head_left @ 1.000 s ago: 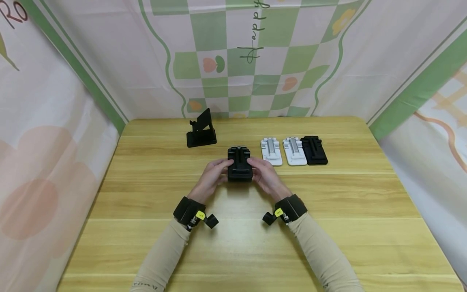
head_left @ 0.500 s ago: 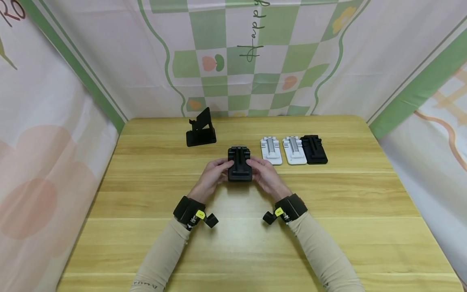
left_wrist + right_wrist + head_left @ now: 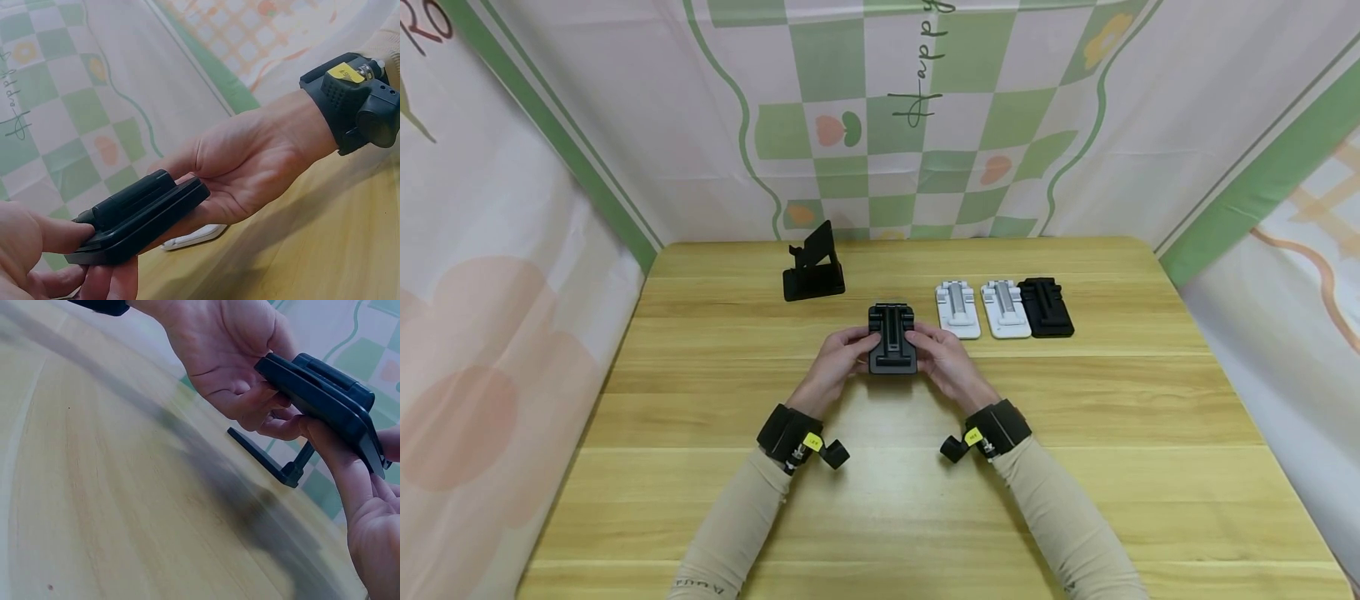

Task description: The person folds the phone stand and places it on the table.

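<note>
A folded black phone stand (image 3: pixel 892 340) is held above the table between both hands, its hinged end pointing away from me. My left hand (image 3: pixel 833 364) grips its left side, thumb on top and fingers beneath, as the left wrist view shows the stand (image 3: pixel 140 215) from its edge. On the opposite side my right hand (image 3: pixel 951 364) pinches it the same way. From the right wrist view, fingers of both hands support the underside of the stand (image 3: pixel 325 403).
Unfolded, another black phone stand (image 3: pixel 814 265) stands at the back left. To the right lie a folded white stand (image 3: pixel 958 310), a second white stand (image 3: pixel 1006 310) and a folded black stand (image 3: pixel 1046 308) on the wooden table (image 3: pixel 880 517). A patterned curtain (image 3: pixel 895 150) hangs behind.
The held black stand has tilted slightly, so more of its top face shows to the head view. Both hands stay in nearly the same place and keep their hold.
</note>
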